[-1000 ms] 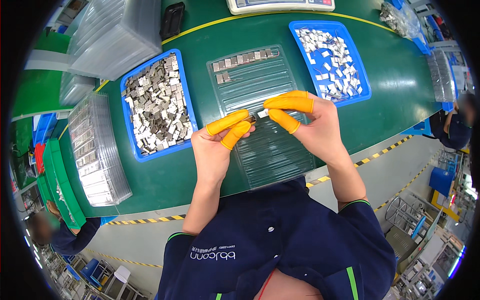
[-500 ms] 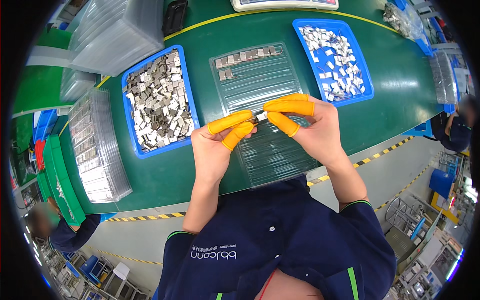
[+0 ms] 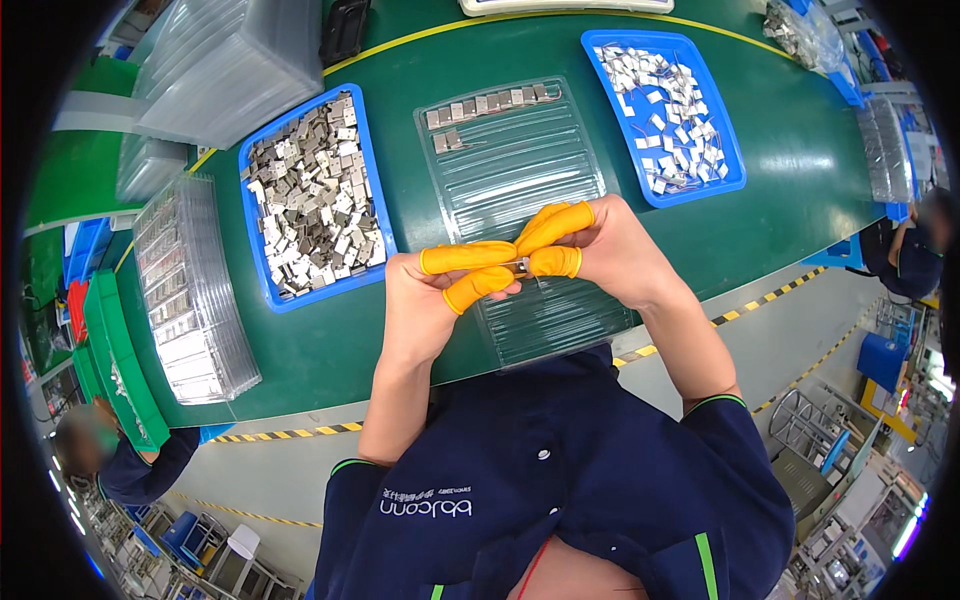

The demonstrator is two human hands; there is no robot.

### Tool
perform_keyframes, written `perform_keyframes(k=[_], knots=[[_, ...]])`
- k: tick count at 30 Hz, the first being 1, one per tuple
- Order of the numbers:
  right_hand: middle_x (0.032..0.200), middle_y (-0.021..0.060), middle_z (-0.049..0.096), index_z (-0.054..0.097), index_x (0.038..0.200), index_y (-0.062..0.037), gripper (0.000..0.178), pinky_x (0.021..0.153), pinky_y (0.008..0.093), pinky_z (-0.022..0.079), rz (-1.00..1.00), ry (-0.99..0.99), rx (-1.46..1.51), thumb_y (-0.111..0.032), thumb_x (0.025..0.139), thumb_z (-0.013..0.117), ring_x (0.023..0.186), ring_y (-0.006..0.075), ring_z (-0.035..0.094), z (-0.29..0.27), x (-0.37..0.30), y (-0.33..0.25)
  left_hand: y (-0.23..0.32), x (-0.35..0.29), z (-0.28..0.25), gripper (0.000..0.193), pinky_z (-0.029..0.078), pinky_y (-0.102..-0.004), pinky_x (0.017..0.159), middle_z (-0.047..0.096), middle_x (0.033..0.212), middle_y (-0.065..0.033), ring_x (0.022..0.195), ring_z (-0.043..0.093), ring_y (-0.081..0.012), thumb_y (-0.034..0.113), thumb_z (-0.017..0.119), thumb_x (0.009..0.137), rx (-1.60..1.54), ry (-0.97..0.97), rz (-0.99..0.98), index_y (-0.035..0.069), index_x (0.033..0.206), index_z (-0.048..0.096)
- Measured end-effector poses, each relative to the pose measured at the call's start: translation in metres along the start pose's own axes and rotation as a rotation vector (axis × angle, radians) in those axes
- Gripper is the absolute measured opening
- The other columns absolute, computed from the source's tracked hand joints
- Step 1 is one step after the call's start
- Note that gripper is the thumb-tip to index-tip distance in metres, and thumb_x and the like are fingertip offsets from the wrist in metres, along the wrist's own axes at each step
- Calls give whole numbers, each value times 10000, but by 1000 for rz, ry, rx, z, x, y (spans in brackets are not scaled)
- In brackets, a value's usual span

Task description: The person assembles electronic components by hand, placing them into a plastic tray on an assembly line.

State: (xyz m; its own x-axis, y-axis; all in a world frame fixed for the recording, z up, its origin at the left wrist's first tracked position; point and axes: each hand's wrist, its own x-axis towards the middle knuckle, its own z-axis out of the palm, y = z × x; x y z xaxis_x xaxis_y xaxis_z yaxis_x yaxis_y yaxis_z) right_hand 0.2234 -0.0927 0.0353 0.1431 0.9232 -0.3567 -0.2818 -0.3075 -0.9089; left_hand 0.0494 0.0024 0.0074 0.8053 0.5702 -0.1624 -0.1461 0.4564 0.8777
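Note:
Both my hands meet over the lower half of a clear ribbed plastic tray (image 3: 520,190), with yellow finger cots on the fingers. Between them is a small silvery metal-cased part (image 3: 520,267), largely covered by the fingertips. My left hand (image 3: 425,290) pinches it from the left. From the right, the thumb and fingers of my right hand (image 3: 615,255) close on its other end, where a white piece showed earlier. Fine details of the part are too small to make out. Similar metal-cased parts (image 3: 490,105) lie in the tray's top row, with a few more (image 3: 452,141) below.
On the left stands a blue bin (image 3: 335,290) heaped with metal and white pieces. A second blue bin (image 3: 690,196) at right holds white blocks with wire leads. Stacked clear trays (image 3: 195,290) line the green table's left side. Other people sit at both sides.
My hands have come closer together and slightly lower. The white piece in my right fingers now sits against the part in my left, mostly hidden. The view has shifted slightly.

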Motion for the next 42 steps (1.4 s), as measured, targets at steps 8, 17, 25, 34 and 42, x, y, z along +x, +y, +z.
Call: perform_keyframes(k=[8, 17, 25, 34, 42], knots=[[883, 60, 653, 670, 912, 23, 142, 735, 232, 499, -243, 219, -26, 7, 772, 661, 815, 134, 619, 20, 9, 8, -6, 2, 15, 225, 549, -277, 679, 656, 924, -164, 760, 664, -224, -30, 637, 796, -20, 245, 132, -73, 1017, 623], [860, 68, 651, 699, 908, -63, 188, 740, 306, 477, -592, 357, -563, -58, 720, 700, 829, 226, 589, 31, 26, 10, -9, 6, 12, 255, 500, -279, 828, 643, 1002, -135, 924, 624, -187, -39, 623, 808, 153, 453, 327, -49, 1064, 613], [819, 32, 636, 715, 799, -95, 148, 821, 342, 433, -923, 622, -1254, -116, 652, 713, 861, 215, 558, -9, 101, 21, -2, -12, -23, 210, 449, -275, 864, 637, 1042, -96, 986, 580, -166, -26, 617, 808, 577, 652, 469, 2, 1014, 649], [893, 40, 636, 702, 871, -103, 218, 897, 375, 422, -877, 514, -1401, -50, 660, 686, 937, 231, 558, -10, 104, 27, 4, -31, -53, 259, 405, -320, 939, 633, 1062, -85, 1062, 558, -218, -54, 639, 764, 1183, 833, 619, 34, 1007, 654], [898, 141, 644, 678, 962, -69, 216, 792, 384, 451, -522, 901, -1311, -31, 752, 642, 844, 310, 589, -67, 43, -12, 21, -13, -72, 311, 282, -462, 1028, 612, 1034, -48, 1103, 483, -266, 87, 750, 661, 1524, 713, 474, 70, 960, 668]])
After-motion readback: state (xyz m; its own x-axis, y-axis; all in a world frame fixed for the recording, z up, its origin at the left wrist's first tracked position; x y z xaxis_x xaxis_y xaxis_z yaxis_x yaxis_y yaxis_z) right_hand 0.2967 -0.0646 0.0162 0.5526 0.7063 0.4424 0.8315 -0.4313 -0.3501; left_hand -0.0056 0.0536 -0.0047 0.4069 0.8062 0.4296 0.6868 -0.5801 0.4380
